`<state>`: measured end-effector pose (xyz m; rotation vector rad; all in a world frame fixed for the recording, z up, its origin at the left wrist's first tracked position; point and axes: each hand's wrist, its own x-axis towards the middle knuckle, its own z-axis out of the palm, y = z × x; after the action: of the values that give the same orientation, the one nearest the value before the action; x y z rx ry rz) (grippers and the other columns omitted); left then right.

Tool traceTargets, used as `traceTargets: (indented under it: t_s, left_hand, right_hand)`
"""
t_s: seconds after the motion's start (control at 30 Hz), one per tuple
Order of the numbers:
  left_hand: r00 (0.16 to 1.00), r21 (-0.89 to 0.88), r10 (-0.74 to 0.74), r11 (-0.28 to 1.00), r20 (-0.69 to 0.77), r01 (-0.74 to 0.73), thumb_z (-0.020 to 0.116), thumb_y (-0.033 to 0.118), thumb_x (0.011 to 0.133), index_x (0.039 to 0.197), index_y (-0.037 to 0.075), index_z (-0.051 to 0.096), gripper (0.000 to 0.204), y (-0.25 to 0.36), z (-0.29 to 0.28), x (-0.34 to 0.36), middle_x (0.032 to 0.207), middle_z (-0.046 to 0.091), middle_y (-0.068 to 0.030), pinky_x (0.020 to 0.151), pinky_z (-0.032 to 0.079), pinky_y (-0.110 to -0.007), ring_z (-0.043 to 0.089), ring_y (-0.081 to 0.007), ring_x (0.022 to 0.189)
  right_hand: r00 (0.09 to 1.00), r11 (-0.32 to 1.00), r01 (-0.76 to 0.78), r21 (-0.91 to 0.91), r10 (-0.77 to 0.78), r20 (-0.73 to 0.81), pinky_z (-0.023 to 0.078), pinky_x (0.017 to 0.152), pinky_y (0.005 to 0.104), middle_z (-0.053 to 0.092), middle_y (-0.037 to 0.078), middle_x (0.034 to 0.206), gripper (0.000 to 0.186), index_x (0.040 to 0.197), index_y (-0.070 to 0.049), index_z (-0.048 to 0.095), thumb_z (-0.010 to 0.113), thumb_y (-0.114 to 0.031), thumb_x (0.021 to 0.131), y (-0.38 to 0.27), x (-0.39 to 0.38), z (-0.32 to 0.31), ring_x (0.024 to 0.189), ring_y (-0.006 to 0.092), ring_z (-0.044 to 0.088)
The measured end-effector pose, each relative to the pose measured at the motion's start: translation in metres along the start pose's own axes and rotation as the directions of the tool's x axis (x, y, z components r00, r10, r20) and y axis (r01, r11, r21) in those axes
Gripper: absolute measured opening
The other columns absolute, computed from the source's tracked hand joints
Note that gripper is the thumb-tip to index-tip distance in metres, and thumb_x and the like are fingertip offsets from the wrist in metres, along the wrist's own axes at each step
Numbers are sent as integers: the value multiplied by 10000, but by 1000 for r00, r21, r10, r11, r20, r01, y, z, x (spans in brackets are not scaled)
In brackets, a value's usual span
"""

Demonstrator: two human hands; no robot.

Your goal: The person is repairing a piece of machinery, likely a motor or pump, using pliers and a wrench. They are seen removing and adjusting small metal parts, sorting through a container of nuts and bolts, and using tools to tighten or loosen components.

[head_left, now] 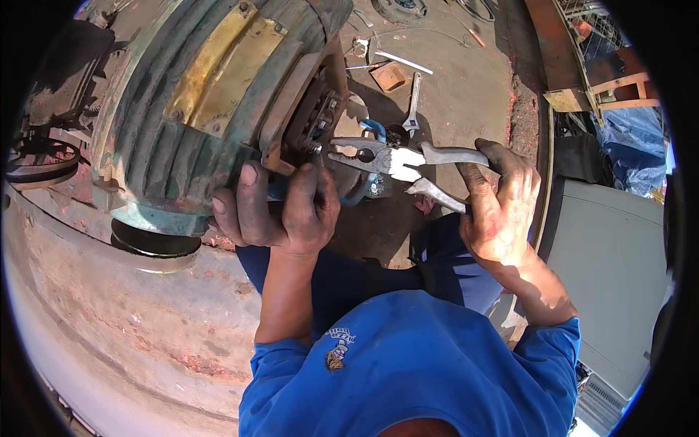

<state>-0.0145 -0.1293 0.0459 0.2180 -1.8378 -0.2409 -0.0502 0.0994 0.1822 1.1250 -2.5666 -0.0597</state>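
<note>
A large green, ribbed electric motor [156, 156] with a brass-coloured plate lies at the left. On its near side, an open terminal box [302, 120] shows several bolts inside. My left hand [280, 207] is at the box's lower edge, its fingers curled and blackened; the fingertips press close to a small shiny bolt end [317, 150]. What they pinch, if anything, is hidden. Wrapped round the handles of a pair of combination pliers [400, 162] is my right hand [499, 204]. The pliers' jaws stand apart, pointing left beside the bolt end.
Beyond the pliers lie an adjustable wrench [413, 105], a small open box [389, 76] and a white rod [405, 63]. A blue curved object [374, 130] sits behind the jaws. At right are a grey cabinet [601, 269] and blue plastic sheeting [633, 149].
</note>
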Motion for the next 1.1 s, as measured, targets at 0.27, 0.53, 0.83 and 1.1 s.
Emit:
traceTargets:
  t_s: [0.27, 0.53, 0.83, 1.1]
  left_hand:
    - [996, 49, 56, 997, -68, -53, 706, 235, 866, 927, 218, 578, 143, 0, 4, 6, 1291, 537, -101, 1158, 183, -522, 297, -361, 1392]
    - [994, 30, 70, 997, -79, -68, 705, 223, 869, 902, 237, 572, 138, 0, 7, 4, 1295, 549, -94, 1164, 187, -524, 313, -351, 1394]
    - [999, 11, 34, 999, -3, -34, 688, 264, 887, 962, 212, 589, 134, 2, -2, 2, 1295, 529, -122, 1148, 211, -520, 323, -354, 1367]
    - [359, -459, -305, -391, 882, 797, 751, 243, 817, 1223, 17, 499, 529, 77, -61, 4, 1224, 536, -144, 929, 466, -393, 559, -246, 1057]
  right_hand:
    - [998, 996, -55, -68, 58, 33, 412, 890, 461, 546, 157, 1208, 441, 1137, -48, 667, 652, -68, 697, -20, 2, -10, 1057, 323, 546]
    - [994, 993, -71, -89, 78, 77, 421, 868, 451, 540, 173, 1204, 430, 1143, -38, 667, 640, -40, 714, -29, 5, -17, 1041, 329, 540]
    - [958, 986, -127, 104, 95, 272, 479, 841, 445, 546, 215, 1163, 533, 1136, 16, 613, 614, 95, 609, -33, 11, -36, 983, 387, 584]
    - [446, -249, -884, 395, -194, 874, 535, 667, 341, 629, 99, 909, 366, 1137, 29, 565, 621, -279, 949, 19, 19, -32, 849, 254, 679]
